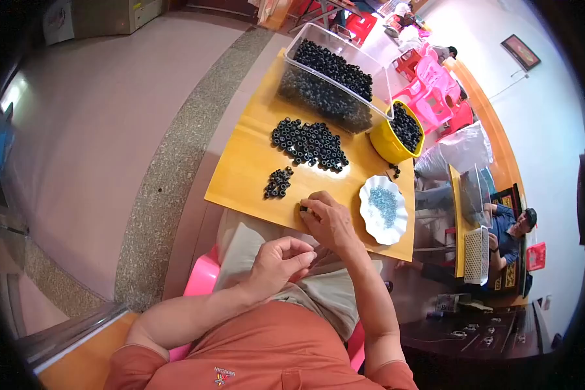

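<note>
While the right hand (329,220) rests at the near edge of the yellow board (247,172), its fingertips are pinched together on a small black ring (303,208), which sits right at the board's edge. The left hand (281,261) is at about seven o'clock from the right one, above the lap, with its fingers curled in toward the thumb; whether anything lies between them cannot be told. At about eleven o'clock from the right hand, near it, lies a small cluster of black rings (278,182), and beyond that, toward twelve o'clock, a larger heap of black rings (309,143) spreads across the middle of the board. A white scalloped dish (368,221) stands just beside the right hand at three o'clock, holding small pale blue pieces (385,205). At the board's far end, a clear plastic bin (335,78) is packed with black rings, and a yellow bowl (385,144) touching its right corner holds more. Another seated person (510,231) is at a separate table, well apart to the right.
</note>
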The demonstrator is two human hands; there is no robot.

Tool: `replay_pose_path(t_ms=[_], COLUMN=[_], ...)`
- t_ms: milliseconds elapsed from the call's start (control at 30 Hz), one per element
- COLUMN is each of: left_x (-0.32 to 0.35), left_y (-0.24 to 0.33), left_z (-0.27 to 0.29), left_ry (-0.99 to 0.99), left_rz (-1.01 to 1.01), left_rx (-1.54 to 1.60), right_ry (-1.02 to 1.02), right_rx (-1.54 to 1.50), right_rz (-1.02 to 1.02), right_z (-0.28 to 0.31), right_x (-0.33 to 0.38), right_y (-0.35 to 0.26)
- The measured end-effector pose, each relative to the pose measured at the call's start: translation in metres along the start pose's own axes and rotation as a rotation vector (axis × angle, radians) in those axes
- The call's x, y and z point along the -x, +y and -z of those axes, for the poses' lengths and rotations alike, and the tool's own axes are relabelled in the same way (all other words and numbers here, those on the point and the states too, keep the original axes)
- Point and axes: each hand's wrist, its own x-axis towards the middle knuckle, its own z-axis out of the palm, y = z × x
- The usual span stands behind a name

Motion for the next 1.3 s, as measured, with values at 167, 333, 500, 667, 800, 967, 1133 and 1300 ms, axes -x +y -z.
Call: replay_pose_path(t_ms=[167, 333, 500, 667, 800, 967, 1133, 1300], left_x=[0.001, -0.002, -0.008, -0.007, -0.006, -0.007, -0.007, -0.008], left_y=[0.000, -0.007, -0.016, -0.010, -0.012, -0.011, -0.008, -0.007], left_z=[-0.004, -0.002, 0.002, 0.002, 0.005, 0.005, 0.006, 0.007], left_ry=[0.036, 0.040, 0.042, 0.090, 0.005, -0.038, -0.049, -0.007], left_rz=[-0.005, -0.027, -0.079, -0.060, -0.021, -0.005, -0.046, -0.052], left_rx=[0.027, 0.015, -0.004, 0.193, 0.212, 0.206, 0.159, 0.178], right_ry=[0.051, 0.041, 0.116, 0.123, 0.176, 0.171, 0.080, 0.087], right_rx=[0.032, 0.034, -0.092, -0.373, -0.369, -0.353, -0.597, -0.589], right_rz=[0.039, 0.016, 0.023, 0.144, 0.171, 0.168, 0.056, -0.111], right_z=[0.007, 0.014, 0.010, 0.017, 0.020, 0.022, 0.030, 0.022], right_x=[0.008, 0.019, 0.036, 0.054, 0.062, 0.067, 0.071, 0.063], right_y=[-0.003, 0.000, 0.006, -0.030, -0.039, -0.038, -0.032, -0.015])
